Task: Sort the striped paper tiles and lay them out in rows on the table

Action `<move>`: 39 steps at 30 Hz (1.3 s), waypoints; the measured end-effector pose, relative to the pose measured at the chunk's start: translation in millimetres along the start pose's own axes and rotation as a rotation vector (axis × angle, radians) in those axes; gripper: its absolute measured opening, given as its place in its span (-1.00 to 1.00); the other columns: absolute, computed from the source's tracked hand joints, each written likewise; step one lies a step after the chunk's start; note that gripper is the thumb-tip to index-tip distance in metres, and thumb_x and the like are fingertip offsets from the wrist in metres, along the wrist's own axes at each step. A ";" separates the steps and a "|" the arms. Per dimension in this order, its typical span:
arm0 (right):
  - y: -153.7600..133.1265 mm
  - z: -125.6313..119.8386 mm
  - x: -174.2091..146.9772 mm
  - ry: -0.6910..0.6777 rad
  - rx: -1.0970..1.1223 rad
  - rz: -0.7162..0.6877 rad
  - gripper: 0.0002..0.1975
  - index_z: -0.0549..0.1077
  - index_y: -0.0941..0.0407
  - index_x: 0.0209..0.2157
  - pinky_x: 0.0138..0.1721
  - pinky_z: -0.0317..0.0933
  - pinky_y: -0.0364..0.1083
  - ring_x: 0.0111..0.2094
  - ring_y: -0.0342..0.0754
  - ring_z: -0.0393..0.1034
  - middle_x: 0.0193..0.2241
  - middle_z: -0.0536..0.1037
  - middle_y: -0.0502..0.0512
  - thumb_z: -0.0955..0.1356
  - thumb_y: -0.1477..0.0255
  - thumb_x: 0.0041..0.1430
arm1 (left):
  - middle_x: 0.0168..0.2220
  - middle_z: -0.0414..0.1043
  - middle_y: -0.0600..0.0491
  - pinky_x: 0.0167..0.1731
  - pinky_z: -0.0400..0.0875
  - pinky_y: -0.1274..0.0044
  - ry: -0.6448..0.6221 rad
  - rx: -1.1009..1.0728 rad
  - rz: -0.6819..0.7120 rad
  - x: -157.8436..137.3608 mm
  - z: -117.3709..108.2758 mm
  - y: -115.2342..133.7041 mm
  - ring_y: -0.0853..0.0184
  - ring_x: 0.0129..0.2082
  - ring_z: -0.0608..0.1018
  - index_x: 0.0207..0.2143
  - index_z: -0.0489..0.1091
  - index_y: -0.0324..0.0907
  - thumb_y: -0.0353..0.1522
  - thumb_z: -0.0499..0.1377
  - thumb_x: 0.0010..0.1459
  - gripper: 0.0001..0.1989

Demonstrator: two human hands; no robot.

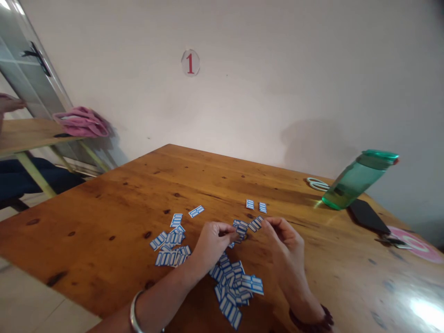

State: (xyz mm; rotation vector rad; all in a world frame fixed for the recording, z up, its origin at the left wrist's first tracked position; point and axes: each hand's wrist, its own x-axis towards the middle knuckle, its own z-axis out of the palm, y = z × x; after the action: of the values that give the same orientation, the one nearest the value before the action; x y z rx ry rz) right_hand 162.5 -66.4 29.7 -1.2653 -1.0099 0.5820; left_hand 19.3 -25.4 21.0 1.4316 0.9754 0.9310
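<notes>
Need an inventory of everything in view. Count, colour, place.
Cards: many, blue-white, loose near table front
Table: one, brown, centre
Bottle: one, green, right
Flat slab: one, black, right of bottle
Coil: one, pale, left of bottle
Disc: one, pink, far right
Sign: one, red "1", wall
Door: one, grey, upper left
Second table: one, light brown, left
Cloth: one, pink, on second table
Chair: one, dark blue, below it
Co-worker's hand: one, left edge
Bangle: one, silver, left wrist
Bracelet: one, dark red, right wrist
Left hand: one, bare, at middle cards
Right hand: one, bare, pinching a card
</notes>
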 end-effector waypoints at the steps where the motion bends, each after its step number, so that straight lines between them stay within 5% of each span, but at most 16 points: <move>1: 1.2 0.2 -0.3 -0.007 0.005 -0.002 -0.78 0.41 0.12 -0.51 -0.55 0.11 -0.19 -0.56 -0.15 0.24 -0.59 0.43 -0.01 0.38 0.25 -0.07 | -0.62 0.47 0.07 -0.51 0.21 0.57 -0.015 0.013 0.016 -0.5 1.0 0.1 0.34 -0.56 0.41 -0.55 0.54 -0.22 -0.30 0.22 -0.17 -0.83; 17: 12.4 8.2 -2.5 -0.067 -0.018 0.042 -0.77 0.37 0.11 -0.56 -0.54 0.11 -0.18 -0.56 -0.15 0.22 -0.62 0.38 -0.05 0.42 0.27 -0.14 | -0.56 0.52 0.03 -0.46 0.27 0.56 0.009 0.019 0.096 -3.4 4.0 1.6 0.30 -0.52 0.46 -0.54 0.55 -0.19 -0.40 0.18 -0.13 -0.86; 24: 7.7 13.8 -6.1 -0.244 0.255 0.296 -0.76 0.46 0.14 -0.53 -0.47 0.20 -0.15 -0.51 -0.11 0.30 -0.58 0.46 0.00 0.45 0.25 -0.20 | -0.53 0.53 0.04 -0.44 0.28 0.56 -0.015 -0.018 0.095 -4.6 4.3 2.5 0.30 -0.50 0.47 -0.51 0.55 -0.19 -0.39 0.18 -0.12 -0.86; 28: 8.1 14.8 -6.7 -0.224 0.330 0.353 -0.78 0.47 0.13 -0.56 -0.50 0.19 -0.16 -0.54 -0.12 0.30 -0.60 0.46 -0.01 0.46 0.28 -0.22 | -0.53 0.53 0.04 -0.41 0.29 0.55 -0.036 -0.020 0.085 -4.1 5.2 0.5 0.30 -0.48 0.47 -0.53 0.54 -0.19 -0.38 0.19 -0.13 -0.88; 35: 10.5 7.3 -1.2 -0.090 0.318 0.275 -0.81 0.47 0.13 -0.52 -0.43 0.18 -0.17 -0.50 -0.13 0.31 -0.56 0.48 -0.02 0.45 0.32 -0.18 | -0.52 0.49 0.05 -0.49 0.33 0.55 0.027 -0.318 -0.077 -2.0 0.2 -1.0 0.35 -0.51 0.46 -0.49 0.49 -0.23 -0.31 0.23 -0.15 -0.84; 39: 10.6 9.8 -4.8 -0.207 0.282 0.286 -0.79 0.48 0.15 -0.49 -0.40 0.20 -0.14 -0.48 -0.10 0.34 -0.55 0.49 0.00 0.43 0.28 -0.13 | -0.52 0.48 0.05 -0.52 0.34 0.54 0.063 -0.399 -0.124 -1.0 -1.2 -1.2 0.38 -0.55 0.44 -0.43 0.47 -0.26 -0.31 0.26 -0.19 -0.77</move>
State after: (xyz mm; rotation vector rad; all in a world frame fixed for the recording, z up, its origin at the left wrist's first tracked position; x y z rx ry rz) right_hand 153.5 -62.9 18.0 -1.1184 -0.8828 1.0570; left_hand 17.8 -25.9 19.9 1.0010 0.8561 1.0174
